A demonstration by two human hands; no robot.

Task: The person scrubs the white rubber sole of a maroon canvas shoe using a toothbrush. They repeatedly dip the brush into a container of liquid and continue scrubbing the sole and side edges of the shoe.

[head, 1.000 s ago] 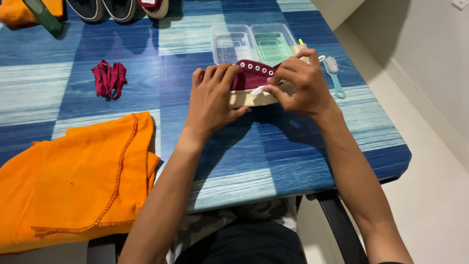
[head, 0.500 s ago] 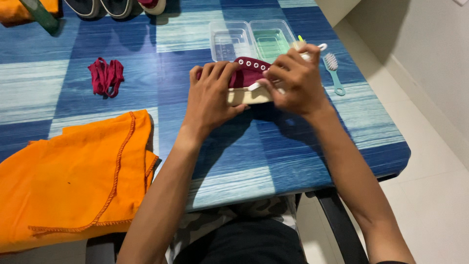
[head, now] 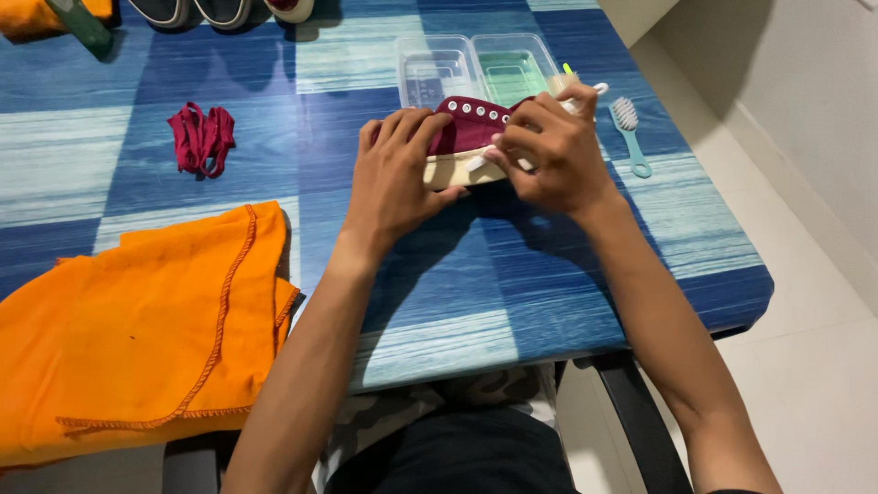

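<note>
The maroon shoe (head: 471, 128) was held on its side on the blue table (head: 512, 284), gripped by the left hand (head: 395, 178); the right hand (head: 553, 151) was closed around a small brush (head: 585, 96). Short, light strokes along the sole were advisable.

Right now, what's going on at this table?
A person seated at the blue table steadies a maroon sneaker on its side with the left hand. The right hand holds a small white brush against its pale sole. Behind sits a clear two-part tray; a teal brush lies right, maroon laces and an orange cloth left.
</note>
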